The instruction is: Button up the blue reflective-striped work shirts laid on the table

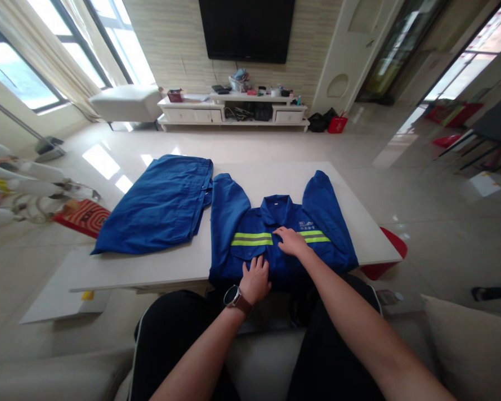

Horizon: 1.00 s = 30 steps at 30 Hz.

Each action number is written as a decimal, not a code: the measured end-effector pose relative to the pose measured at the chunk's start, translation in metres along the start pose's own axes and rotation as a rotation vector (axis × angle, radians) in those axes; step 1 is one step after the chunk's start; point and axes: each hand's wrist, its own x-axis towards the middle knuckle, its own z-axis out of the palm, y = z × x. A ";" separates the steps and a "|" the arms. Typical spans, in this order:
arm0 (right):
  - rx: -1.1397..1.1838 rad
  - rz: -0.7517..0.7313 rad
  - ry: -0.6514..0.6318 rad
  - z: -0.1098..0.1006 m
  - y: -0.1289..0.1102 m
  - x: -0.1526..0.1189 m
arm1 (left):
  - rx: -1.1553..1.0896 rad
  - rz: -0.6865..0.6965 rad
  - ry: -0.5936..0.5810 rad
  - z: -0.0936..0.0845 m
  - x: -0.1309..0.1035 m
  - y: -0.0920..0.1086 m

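Observation:
A blue work jacket with a yellow-green and grey reflective stripe lies front up on the white table, its collar away from me and its sleeves at both sides. My left hand, with a watch on the wrist, rests on the jacket's lower front below the pocket flap, fingers spread. On the chest, beside the front opening at stripe height, lies my right hand, its fingers apart and touching the cloth. Another blue garment lies folded on the table to the left of the jacket.
A red stool shows beyond the table's right edge. At the left is a red patterned bag. Across the floor stand a white TV cabinet holding small items and a white bench. My knees are under the near edge.

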 end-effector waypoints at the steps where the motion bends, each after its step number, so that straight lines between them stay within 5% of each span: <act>1: -0.011 0.020 -0.002 -0.001 -0.001 0.000 | 0.000 0.000 0.000 0.000 0.000 0.000; 11: -0.042 0.191 -0.057 -0.005 -0.006 -0.002 | 0.009 0.002 -0.005 0.002 0.001 -0.001; 30: -0.150 0.169 -0.187 -0.006 -0.012 -0.005 | -0.010 0.008 0.003 0.002 0.003 0.000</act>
